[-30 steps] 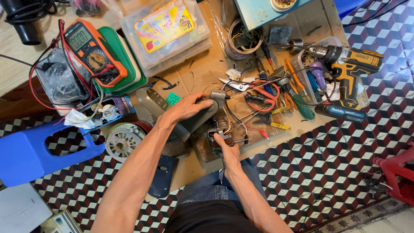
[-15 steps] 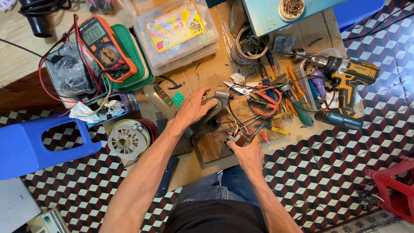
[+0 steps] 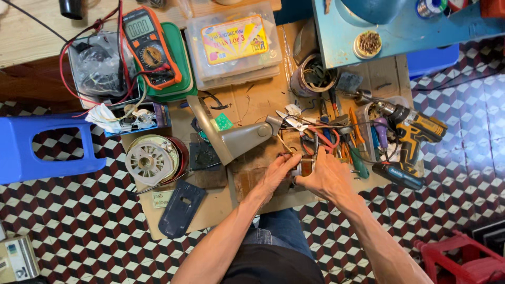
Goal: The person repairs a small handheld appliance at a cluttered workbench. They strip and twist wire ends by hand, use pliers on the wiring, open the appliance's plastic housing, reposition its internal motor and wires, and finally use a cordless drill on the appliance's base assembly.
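Note:
My left hand (image 3: 278,174) and my right hand (image 3: 327,178) meet over a brown board on the cardboard sheet (image 3: 221,202). Between their fingertips they pinch a small metal part with thin wires (image 3: 305,166). My right hand covers most of it. Just left of and above my hands lies a grey plastic housing (image 3: 239,139), which neither hand touches. Red-handled pliers and several loose tools (image 3: 329,138) lie right behind my fingers.
An orange multimeter (image 3: 150,48) with red leads and a clear plastic box (image 3: 231,46) sit at the back. On the right lies a yellow and black drill (image 3: 415,131). A white round reel (image 3: 150,159), a dark blue cover (image 3: 181,208) and a blue stool (image 3: 42,150) are to the left.
My left hand has come off the grey housing and moved right to the small wired part. My right hand has risen to meet it there.

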Demonstrator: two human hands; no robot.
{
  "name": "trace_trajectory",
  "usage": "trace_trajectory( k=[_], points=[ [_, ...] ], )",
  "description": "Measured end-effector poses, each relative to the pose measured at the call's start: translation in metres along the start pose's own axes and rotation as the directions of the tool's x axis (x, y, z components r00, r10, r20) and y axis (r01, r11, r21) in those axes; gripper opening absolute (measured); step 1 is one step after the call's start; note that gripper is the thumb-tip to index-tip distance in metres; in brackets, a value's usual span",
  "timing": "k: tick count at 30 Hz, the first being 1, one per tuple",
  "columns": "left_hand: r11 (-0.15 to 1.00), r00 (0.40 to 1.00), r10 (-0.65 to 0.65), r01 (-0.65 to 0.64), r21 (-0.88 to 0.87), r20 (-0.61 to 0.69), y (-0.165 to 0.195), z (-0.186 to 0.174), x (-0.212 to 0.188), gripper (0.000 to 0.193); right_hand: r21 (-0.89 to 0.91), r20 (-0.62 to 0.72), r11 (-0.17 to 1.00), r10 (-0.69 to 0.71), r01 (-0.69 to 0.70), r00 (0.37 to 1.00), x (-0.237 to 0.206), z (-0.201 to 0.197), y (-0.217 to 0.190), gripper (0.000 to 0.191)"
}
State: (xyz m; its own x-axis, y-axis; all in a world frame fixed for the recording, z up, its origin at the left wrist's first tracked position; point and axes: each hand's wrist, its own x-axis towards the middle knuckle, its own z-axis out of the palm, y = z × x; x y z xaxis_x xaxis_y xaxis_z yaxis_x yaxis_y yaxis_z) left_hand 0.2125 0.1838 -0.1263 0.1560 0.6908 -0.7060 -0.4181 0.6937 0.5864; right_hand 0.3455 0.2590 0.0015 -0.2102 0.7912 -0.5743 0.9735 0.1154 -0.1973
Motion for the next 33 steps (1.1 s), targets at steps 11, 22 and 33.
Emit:
trace_trajectory(
  k=[11,22,33],
  points=[
    [0.977,0.977,-0.022,0.066,-0.202,0.212,0.033,0.015,0.008,0.068,-0.141,0.216,0.980,-0.105,0.138,0.971,0.027,-0.047,-0.009,0.120],
    [0.955,0.984,-0.006,0.058,-0.291,0.178,0.014,0.016,0.023,0.065,0.729,-0.374,0.671,0.227,0.134,0.899,-0.030,-0.029,0.040,0.050],
    [0.888,0.985,0.013,0.068,-0.454,0.172,0.021,0.033,0.013,0.052,0.999,0.008,0.045,0.285,-0.021,0.958,-0.022,0.061,0.064,0.064]
  ],
)
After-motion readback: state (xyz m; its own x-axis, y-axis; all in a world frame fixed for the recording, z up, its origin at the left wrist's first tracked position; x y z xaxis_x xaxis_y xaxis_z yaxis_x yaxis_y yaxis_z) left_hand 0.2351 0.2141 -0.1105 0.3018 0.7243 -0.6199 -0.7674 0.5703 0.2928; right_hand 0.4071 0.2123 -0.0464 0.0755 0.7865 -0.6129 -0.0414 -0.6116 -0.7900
